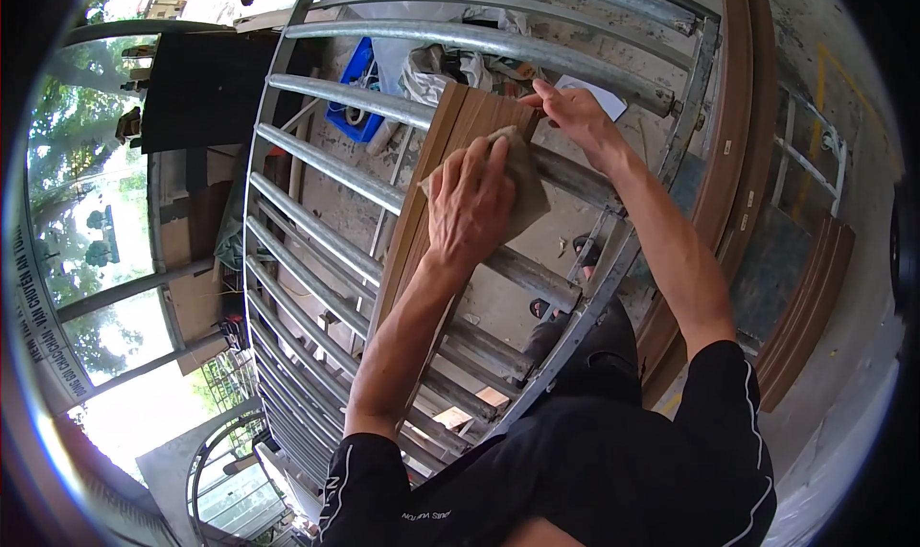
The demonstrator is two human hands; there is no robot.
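Observation:
A long brown wood-grain board (479, 116) lies across the metal rollers in front of me. My left hand (470, 197) is spread over a tan folded sheet (527, 187) and presses it flat on the board's upper face near the far end. Whether the sheet is cloth or sandpaper I cannot tell. At the far right corner of the board is my right hand (580, 125), thumb raised and index finger stretched to the corner; nothing shows in its grip. Part of the board is hidden under my left forearm.
The roller conveyor (335, 168) runs from far to near left, its steel side rail (575, 331) close to my body. Long brown boards (738, 154) stand at the right, with a shorter stack (810, 307) beyond. A blue crate (350, 116) sits on the floor behind the rollers.

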